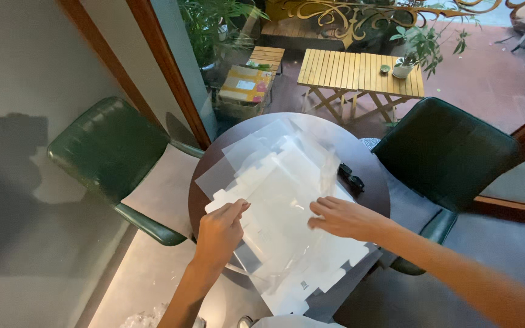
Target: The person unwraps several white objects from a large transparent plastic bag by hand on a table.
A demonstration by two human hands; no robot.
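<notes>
Sheets: my stack of clear plastic sheets [287,200] lies flat across the table, its near edge overhanging toward me.
Table: small, round, dark [369,167], between two green chairs [107,149].
Left hand [220,234]: I pinch the sheets' left edge.
Right hand [341,217]: open, fingers flat on the sheets.
Sunglasses [352,178]: just beside the sheets.
</notes>
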